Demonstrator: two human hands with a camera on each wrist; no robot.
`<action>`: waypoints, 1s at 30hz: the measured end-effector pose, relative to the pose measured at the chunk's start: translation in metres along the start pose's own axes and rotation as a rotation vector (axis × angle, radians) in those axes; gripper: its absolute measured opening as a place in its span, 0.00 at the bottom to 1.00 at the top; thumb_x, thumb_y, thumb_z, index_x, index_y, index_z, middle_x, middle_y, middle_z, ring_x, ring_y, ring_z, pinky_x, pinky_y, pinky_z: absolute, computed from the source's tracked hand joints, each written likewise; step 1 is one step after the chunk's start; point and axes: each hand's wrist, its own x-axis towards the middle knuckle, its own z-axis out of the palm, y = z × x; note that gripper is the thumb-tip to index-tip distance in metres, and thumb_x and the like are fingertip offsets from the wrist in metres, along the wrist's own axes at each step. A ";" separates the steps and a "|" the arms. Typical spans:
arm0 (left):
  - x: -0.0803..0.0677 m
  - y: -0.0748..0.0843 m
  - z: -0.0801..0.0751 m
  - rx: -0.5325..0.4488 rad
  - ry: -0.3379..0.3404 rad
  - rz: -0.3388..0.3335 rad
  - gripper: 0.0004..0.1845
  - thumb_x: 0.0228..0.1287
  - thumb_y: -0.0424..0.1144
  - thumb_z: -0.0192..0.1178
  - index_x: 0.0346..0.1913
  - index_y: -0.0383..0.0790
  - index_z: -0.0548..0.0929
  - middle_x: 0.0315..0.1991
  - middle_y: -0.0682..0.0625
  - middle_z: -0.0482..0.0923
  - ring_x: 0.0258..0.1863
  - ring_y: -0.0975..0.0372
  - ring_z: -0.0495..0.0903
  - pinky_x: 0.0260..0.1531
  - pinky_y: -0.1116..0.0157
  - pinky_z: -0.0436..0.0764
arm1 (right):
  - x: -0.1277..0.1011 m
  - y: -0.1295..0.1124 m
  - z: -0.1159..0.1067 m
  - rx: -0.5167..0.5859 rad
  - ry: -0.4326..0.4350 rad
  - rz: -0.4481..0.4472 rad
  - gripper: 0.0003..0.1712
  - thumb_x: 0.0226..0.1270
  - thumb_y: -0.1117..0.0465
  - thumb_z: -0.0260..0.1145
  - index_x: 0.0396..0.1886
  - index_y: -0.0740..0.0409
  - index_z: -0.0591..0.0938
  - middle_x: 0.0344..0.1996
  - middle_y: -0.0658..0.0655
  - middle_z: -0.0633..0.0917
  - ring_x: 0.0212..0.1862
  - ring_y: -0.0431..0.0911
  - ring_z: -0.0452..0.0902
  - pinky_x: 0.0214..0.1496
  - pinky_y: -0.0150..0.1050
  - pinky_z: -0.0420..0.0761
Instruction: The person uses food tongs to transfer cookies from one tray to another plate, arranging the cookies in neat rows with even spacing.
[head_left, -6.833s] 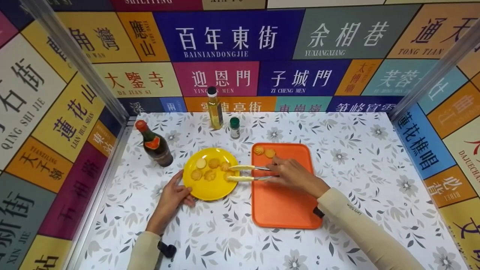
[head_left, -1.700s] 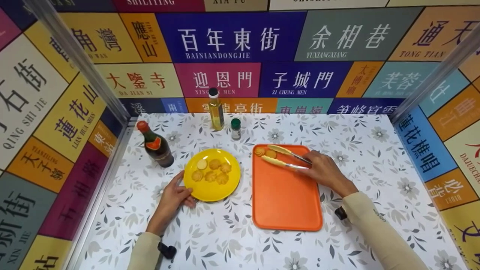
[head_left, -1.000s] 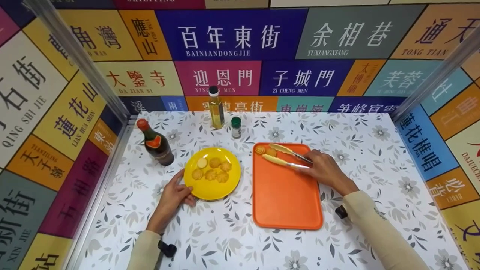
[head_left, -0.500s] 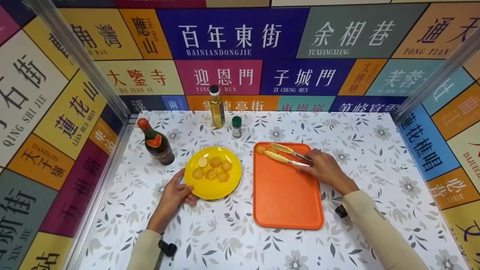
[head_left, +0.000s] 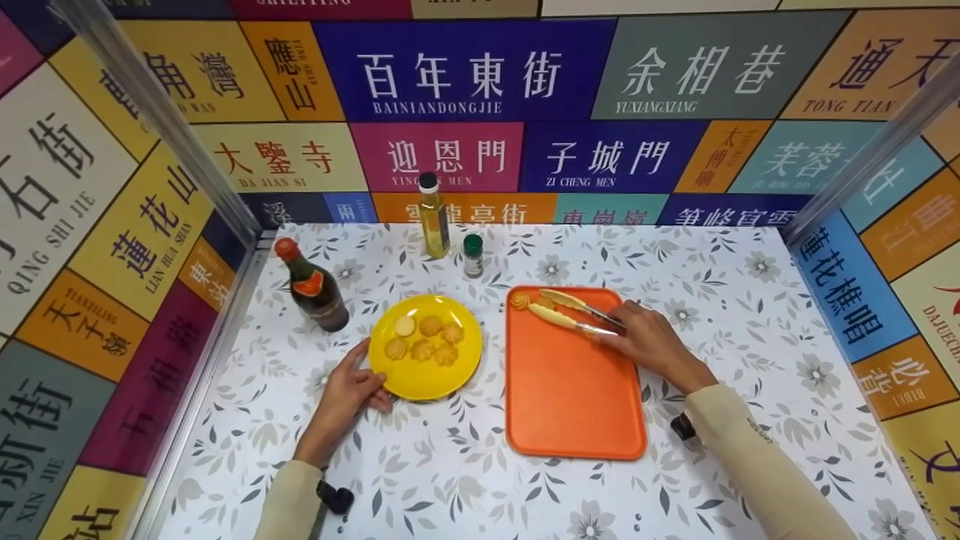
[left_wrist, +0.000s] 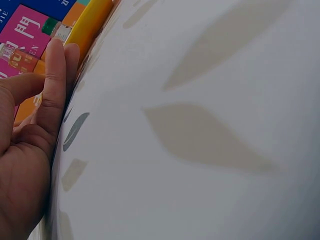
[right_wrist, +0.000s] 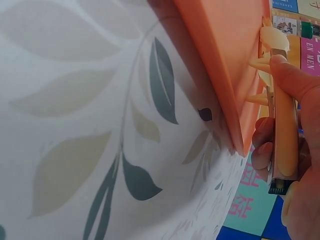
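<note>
In the head view, my left hand (head_left: 350, 388) holds the near-left rim of a yellow plate (head_left: 427, 382), its thumb on the rim. Several cookies (head_left: 422, 350) lie on the plate. My right hand (head_left: 651, 337) grips metal tongs (head_left: 600, 324) with cream-coloured tips above an orange tray (head_left: 574, 405). At the tray's far left corner sits a swirled cookie (head_left: 519, 301). The tong tips stand around another cookie beside it, which they mostly hide. The right wrist view shows the tongs' handle (right_wrist: 286, 130) in my fingers. In the left wrist view, the plate's edge (left_wrist: 90, 27) meets my fingertips.
A dark bottle with a red cap (head_left: 315, 292) stands left of the plate. Behind the plate are an oil bottle (head_left: 433, 225) and a small green-capped jar (head_left: 472, 256). Printed panels (head_left: 450, 71) wall in the flowered tablecloth (head_left: 720, 300).
My right hand has moved the tongs from the plate to the tray's far left corner, leaving a cookie on the plate. Lately the tong tips have drawn closer around a cookie. My left hand stays put.
</note>
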 end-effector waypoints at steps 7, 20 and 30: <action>0.002 0.000 -0.001 -0.006 0.003 -0.013 0.43 0.81 0.31 0.65 0.90 0.50 0.56 0.35 0.31 0.88 0.26 0.49 0.90 0.31 0.56 0.94 | -0.004 -0.002 -0.003 -0.007 -0.024 0.019 0.26 0.66 0.49 0.85 0.50 0.64 0.88 0.39 0.59 0.86 0.35 0.52 0.81 0.38 0.49 0.82; 0.001 0.000 0.000 -0.024 -0.006 0.009 0.43 0.81 0.30 0.65 0.90 0.49 0.57 0.34 0.31 0.88 0.25 0.50 0.90 0.30 0.56 0.94 | -0.009 -0.004 -0.006 -0.005 -0.025 0.004 0.27 0.67 0.48 0.84 0.53 0.64 0.87 0.41 0.59 0.86 0.37 0.51 0.82 0.41 0.50 0.85; 0.002 -0.002 -0.001 -0.008 -0.005 0.000 0.43 0.81 0.30 0.64 0.90 0.50 0.57 0.34 0.32 0.88 0.25 0.50 0.90 0.30 0.56 0.94 | -0.012 -0.010 -0.009 -0.015 -0.028 0.005 0.27 0.69 0.48 0.83 0.53 0.63 0.87 0.42 0.59 0.86 0.36 0.50 0.81 0.41 0.47 0.86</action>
